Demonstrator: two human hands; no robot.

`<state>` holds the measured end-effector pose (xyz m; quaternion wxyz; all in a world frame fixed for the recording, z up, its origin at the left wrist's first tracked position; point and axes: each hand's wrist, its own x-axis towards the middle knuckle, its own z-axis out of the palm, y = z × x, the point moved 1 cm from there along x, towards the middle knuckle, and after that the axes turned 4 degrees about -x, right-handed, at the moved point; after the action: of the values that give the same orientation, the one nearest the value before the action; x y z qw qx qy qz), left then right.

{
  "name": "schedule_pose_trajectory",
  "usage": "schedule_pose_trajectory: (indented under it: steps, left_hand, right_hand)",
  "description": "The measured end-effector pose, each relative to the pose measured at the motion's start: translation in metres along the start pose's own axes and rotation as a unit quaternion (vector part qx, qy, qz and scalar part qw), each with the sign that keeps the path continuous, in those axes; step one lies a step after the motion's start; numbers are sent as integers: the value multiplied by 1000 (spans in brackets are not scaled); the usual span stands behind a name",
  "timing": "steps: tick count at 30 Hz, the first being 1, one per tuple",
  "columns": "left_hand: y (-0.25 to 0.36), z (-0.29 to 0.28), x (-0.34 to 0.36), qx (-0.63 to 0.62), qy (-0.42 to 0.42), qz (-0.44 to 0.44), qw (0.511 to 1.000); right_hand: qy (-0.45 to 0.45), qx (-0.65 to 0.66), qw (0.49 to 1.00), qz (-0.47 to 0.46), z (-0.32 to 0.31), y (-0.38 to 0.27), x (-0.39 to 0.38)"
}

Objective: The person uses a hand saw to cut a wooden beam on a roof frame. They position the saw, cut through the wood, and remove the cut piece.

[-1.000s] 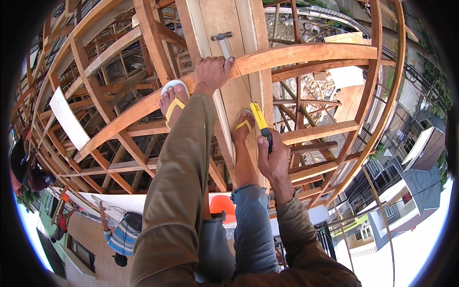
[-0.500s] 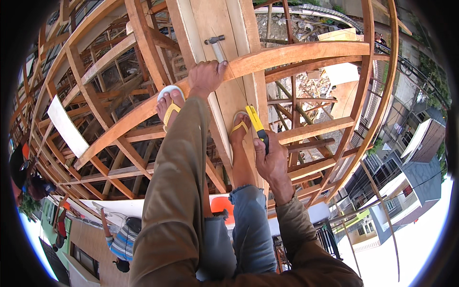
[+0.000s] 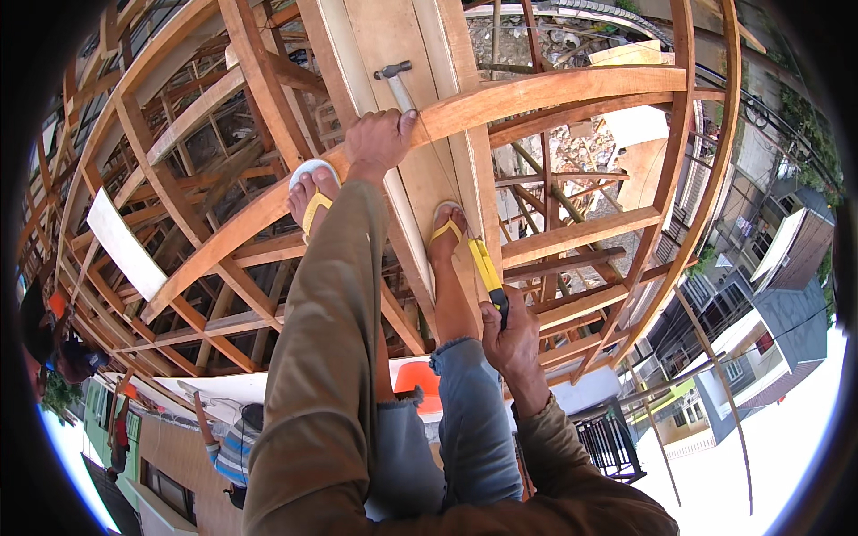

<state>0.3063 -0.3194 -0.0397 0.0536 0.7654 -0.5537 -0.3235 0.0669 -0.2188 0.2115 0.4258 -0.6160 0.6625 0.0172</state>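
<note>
My left hand (image 3: 380,145) grips a long wooden beam (image 3: 554,89) that lies crosswise over the framing, its fingers curled over the top and the thumb along the wood. In my closed right hand (image 3: 514,339) is a handsaw (image 3: 485,266) with a yellow and black handle. Its blade shows edge-on as a thin dark line running up to the beam, just right of my left hand. My left foot (image 3: 315,192), in a yellow-strapped slipper, rests on the beam. Beyond the beam lies a hammer (image 3: 394,71) on the plank channel.
My right foot (image 3: 447,230) stands in the long wooden channel (image 3: 393,27). Open timber framing (image 3: 581,237) with gaps surrounds me, with debris far below. A white board (image 3: 123,241) lies at left. Other people (image 3: 234,451) are at lower left.
My right hand has drawn the handsaw back toward my body. My left hand and foot stay on the beam. The view has shifted slightly.
</note>
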Motion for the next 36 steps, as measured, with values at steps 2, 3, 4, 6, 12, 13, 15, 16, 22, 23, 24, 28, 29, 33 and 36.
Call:
schedule_pose_trajectory:
  steps: [2, 3, 4, 6, 12, 13, 15, 16, 22, 23, 24, 28, 29, 33, 36]
  left_hand:
    - [3, -6, 1, 4, 1, 4, 1000]
    - [7, -5, 1, 5, 1, 10, 1000]
    - [6, -4, 0, -2, 1, 8, 1000]
    - [2, -3, 0, -16, 4, 6, 1000]
    - [-2, 2, -3, 13, 3, 2, 1000]
    - [-4, 1, 2, 12, 11, 7, 1000]
    - [2, 3, 2, 4, 16, 24, 1000]
    - [3, 1, 6, 5, 16, 24, 1000]
    - [-2, -5, -2, -1, -8, -3, 1000]
    - [-1, -5, -1, 1, -7, -2, 1000]
    - [0, -3, -1, 0, -8, -1, 1000]
    - [8, -6, 13, 3, -12, 1, 1000]
    - [1, -3, 9, 4, -7, 1, 1000]
    - [-5, 7, -3, -7, -7, -3, 1000]
    - [-2, 0, 2, 0, -8, 0, 1000]
  right_hand:
    - [-6, -42, 999, -11, 4, -8, 35]
    - [14, -22, 999, -40, 15, -10, 67]
    - [0, -16, 1000, -26, 22, -12, 84]
    - [-24, -6, 1000, 0, 33, -16, 105]
    - [5, 12, 1000, 24, 11, 2, -12]
    - [11, 5, 1000, 3, 25, 7, 12]
    - [10, -5, 1000, -8, 54, 3, 86]
    - [10, -5, 1000, -13, 63, 1, 114]
    - [-38, 15, 998, 41, -10, 9, -38]
    - [-26, 14, 999, 26, -7, 9, -35]
    - [-16, 11, 1000, 12, -2, 10, -29]
    - [10, -27, 999, -29, 68, -5, 134]
    - [3, -5, 1000, -28, 66, -8, 125]
    - [-54, -38, 998, 7, -9, 9, -9]
    - [-12, -16, 999, -27, -16, 11, -19]
